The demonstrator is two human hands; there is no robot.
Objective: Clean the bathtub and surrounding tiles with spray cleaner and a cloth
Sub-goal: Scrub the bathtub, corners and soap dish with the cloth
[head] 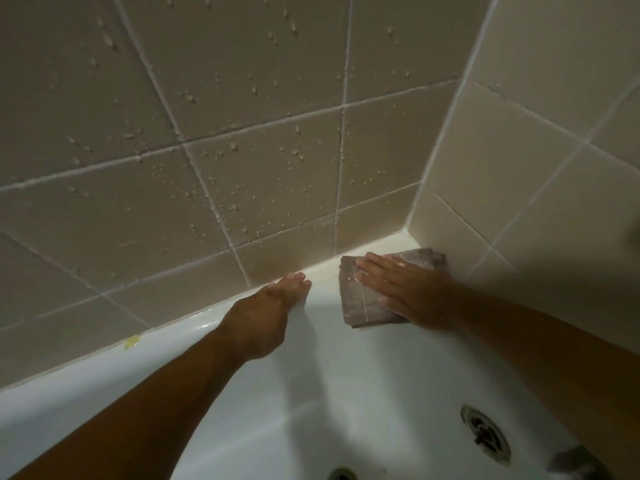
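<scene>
- Possibly the left hand [273, 299] can slip: its straight, open fingers [298, 278] only rest flat on the glossy white bathtub rim [194, 323], which looks wet, and the person seems to lean on it.
- Also the folded grey-brown cloth [360, 299] may slide out, because the right hand [405, 289] presses it with flat open fingers [372, 263] and does not grip it.
- Under the right fingers lies the cloth, on the rim close to the corner; one end reaches behind them to the side wall.
- Above both hands, the beige square wall tiles [242, 161] carry many droplets, not yet wiped, I think.
- No spray bottle is visible.
</scene>
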